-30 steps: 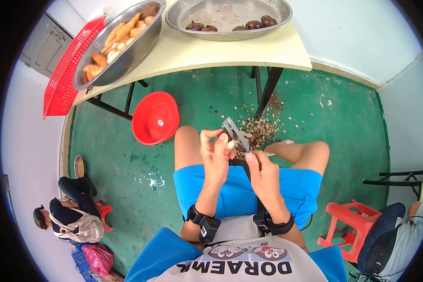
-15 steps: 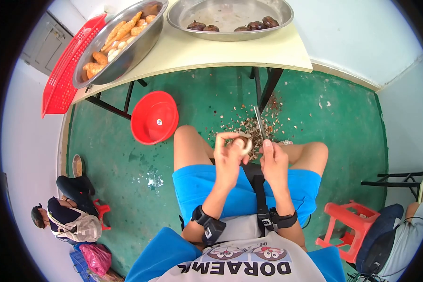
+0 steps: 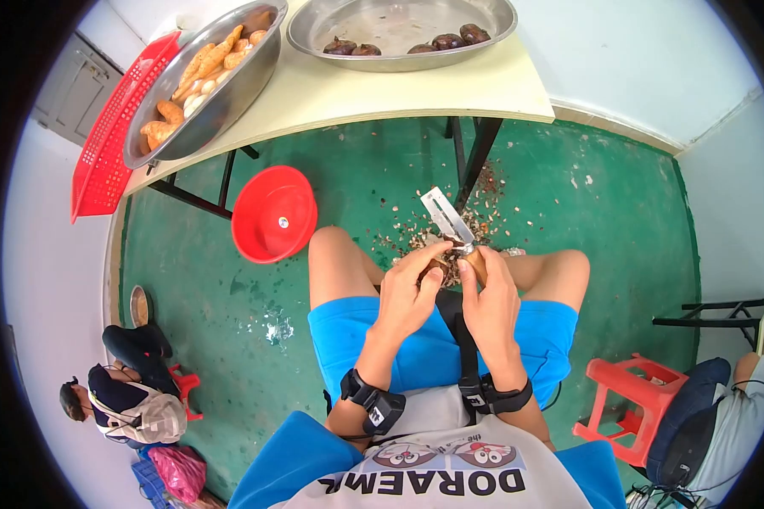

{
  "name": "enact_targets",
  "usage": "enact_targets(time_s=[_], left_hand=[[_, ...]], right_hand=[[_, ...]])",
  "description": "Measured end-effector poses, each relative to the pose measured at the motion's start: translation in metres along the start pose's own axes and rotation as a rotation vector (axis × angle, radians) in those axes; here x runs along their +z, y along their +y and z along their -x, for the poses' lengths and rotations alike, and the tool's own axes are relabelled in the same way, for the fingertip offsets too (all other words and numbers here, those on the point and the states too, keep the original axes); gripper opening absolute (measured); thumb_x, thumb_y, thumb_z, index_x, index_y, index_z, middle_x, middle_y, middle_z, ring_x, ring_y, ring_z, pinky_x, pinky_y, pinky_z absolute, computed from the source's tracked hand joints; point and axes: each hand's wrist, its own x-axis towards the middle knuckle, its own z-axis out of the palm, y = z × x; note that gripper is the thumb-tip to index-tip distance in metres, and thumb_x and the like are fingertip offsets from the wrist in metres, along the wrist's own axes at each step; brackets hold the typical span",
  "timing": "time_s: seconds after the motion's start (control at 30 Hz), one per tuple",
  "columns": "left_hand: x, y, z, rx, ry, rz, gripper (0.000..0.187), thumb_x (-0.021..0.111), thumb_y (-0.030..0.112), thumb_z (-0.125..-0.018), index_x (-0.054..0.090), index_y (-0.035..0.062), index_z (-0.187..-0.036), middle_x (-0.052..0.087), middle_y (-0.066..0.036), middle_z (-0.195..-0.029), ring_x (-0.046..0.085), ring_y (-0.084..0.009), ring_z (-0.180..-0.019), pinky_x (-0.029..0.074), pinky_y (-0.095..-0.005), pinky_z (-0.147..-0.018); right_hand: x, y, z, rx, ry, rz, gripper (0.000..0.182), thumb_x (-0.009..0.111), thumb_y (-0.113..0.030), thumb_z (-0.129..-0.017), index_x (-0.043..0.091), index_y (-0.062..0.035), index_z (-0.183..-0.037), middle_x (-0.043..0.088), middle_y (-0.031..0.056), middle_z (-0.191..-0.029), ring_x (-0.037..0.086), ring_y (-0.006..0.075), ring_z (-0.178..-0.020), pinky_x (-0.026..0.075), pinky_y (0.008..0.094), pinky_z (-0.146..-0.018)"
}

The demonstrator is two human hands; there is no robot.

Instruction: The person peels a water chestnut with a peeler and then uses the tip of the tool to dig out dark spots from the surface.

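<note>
In front of my lap, my left hand (image 3: 406, 293) is closed around a small, dark-skinned water chestnut (image 3: 435, 269), mostly covered by the fingers. My right hand (image 3: 492, 301) grips the wooden handle of a peeling knife (image 3: 447, 215). Its broad metal blade has a dark slot and points up and away from me, its flat side showing. The base of the blade is close to the fingertips of my left hand; whether it touches the water chestnut is hidden. Peel scraps (image 3: 490, 197) lie scattered on the green floor beneath the hands.
On the table (image 3: 382, 102) ahead stand a metal basin (image 3: 229, 97) of peeled orange and white roots and a metal tray (image 3: 399, 61) with several dark water chestnuts. A red basket (image 3: 102, 174) leans there. A red basin (image 3: 250, 229) and red stool (image 3: 607, 399) stand nearby. Two people sit behind.
The knife has turned from edge-on to flat-side view, tilting leftward. My right hand has come closer to my left, whose fingers now cover more of the water chestnut.
</note>
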Motion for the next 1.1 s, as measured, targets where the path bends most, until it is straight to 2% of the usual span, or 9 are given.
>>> enact_targets(time_s=[0.13,0.2,0.3,0.4,0.63,0.77,0.83,0.97,1.1], left_hand=[[-0.001,0.005,0.000,-0.157,0.085,0.036,0.030,0.045,0.006,-0.078,0.051,0.0046,-0.107,0.056,-0.010,-0.080,0.052,-0.0133,-0.069,0.042,-0.0250,-0.064],[0.002,-0.006,-0.002,-0.157,0.287,0.290,0.025,0.043,0.006,-0.080,0.048,0.0041,-0.105,0.054,-0.006,-0.078,0.048,-0.0123,-0.065,0.040,-0.0237,-0.059],[-0.005,-0.003,-0.003,-0.517,0.184,1.098,0.016,0.043,0.018,-0.086,0.046,0.0096,-0.099,0.048,-0.003,-0.077,0.039,-0.0086,-0.059,0.033,-0.0215,-0.048],[-0.010,-0.008,-0.005,-0.576,-0.014,1.415,0.019,0.042,0.025,-0.087,0.047,0.0113,-0.100,0.050,-0.004,-0.081,0.041,-0.0106,-0.060,0.035,-0.0221,-0.048],[-0.013,0.002,-0.005,-0.566,-0.053,1.529,0.023,0.039,0.027,-0.089,0.047,0.0114,-0.103,0.053,-0.002,-0.084,0.046,-0.0104,-0.063,0.039,-0.0231,-0.052],[-0.014,-0.005,-0.003,-0.452,-0.035,1.345,0.026,0.034,0.031,-0.089,0.046,0.0137,-0.104,0.055,0.001,-0.086,0.050,-0.0090,-0.068,0.041,-0.0227,-0.058],[-0.014,-0.003,-0.002,-0.495,0.115,1.161,0.027,0.034,0.032,-0.089,0.045,0.0136,-0.105,0.055,0.001,-0.088,0.053,-0.0098,-0.074,0.042,-0.0240,-0.062],[-0.017,-0.011,0.000,-0.409,0.064,1.204,0.029,0.033,0.034,-0.090,0.044,0.0132,-0.106,0.056,-0.001,-0.090,0.055,-0.0117,-0.081,0.044,-0.0270,-0.068],[-0.016,-0.009,0.000,-0.445,0.230,1.088,0.031,0.032,0.035,-0.090,0.044,0.0113,-0.105,0.056,-0.004,-0.092,0.057,-0.0157,-0.082,0.046,-0.0298,-0.071]], right_hand=[[0.000,0.003,0.000,0.013,0.029,0.008,0.027,0.054,-0.020,-0.081,0.049,-0.0020,-0.101,0.055,0.0156,-0.088,0.055,0.0325,-0.077,0.044,0.0385,-0.063],[-0.001,0.003,-0.001,0.030,0.031,-0.007,0.027,0.053,-0.021,-0.082,0.049,-0.0017,-0.100,0.056,0.0161,-0.088,0.055,0.0318,-0.077,0.044,0.0381,-0.063],[-0.002,0.002,-0.001,0.114,0.006,-0.122,0.027,0.052,-0.022,-0.083,0.049,-0.0013,-0.099,0.057,0.0163,-0.083,0.056,0.0300,-0.072,0.044,0.0366,-0.061],[-0.006,-0.002,-0.001,0.178,-0.035,-0.284,0.026,0.052,-0.023,-0.083,0.050,-0.0019,-0.097,0.058,0.0147,-0.073,0.056,0.0276,-0.061,0.044,0.0343,-0.055],[-0.004,-0.006,0.004,-0.025,-0.175,-0.298,0.024,0.056,-0.026,-0.080,0.054,-0.0041,-0.090,0.057,0.0134,-0.063,0.058,0.0266,-0.055,0.044,0.0330,-0.048],[-0.004,-0.011,0.005,-0.117,-0.196,-0.216,0.025,0.059,-0.028,-0.078,0.055,-0.0050,-0.085,0.057,0.0122,-0.062,0.058,0.0268,-0.055,0.044,0.0332,-0.047],[-0.004,-0.012,0.005,-0.126,-0.197,-0.203,0.025,0.059,-0.028,-0.078,0.055,-0.0051,-0.085,0.057,0.0117,-0.061,0.058,0.0267,-0.054,0.044,0.0331,-0.046],[-0.007,-0.014,0.005,-0.123,-0.217,-0.181,0.024,0.060,-0.028,-0.077,0.055,-0.0052,-0.084,0.057,0.0108,-0.061,0.057,0.0262,-0.052,0.044,0.0328,-0.045],[-0.004,-0.013,0.006,-0.178,-0.178,-0.163,0.024,0.061,-0.027,-0.076,0.055,-0.0052,-0.084,0.057,0.0102,-0.062,0.057,0.0261,-0.053,0.043,0.0329,-0.045]])
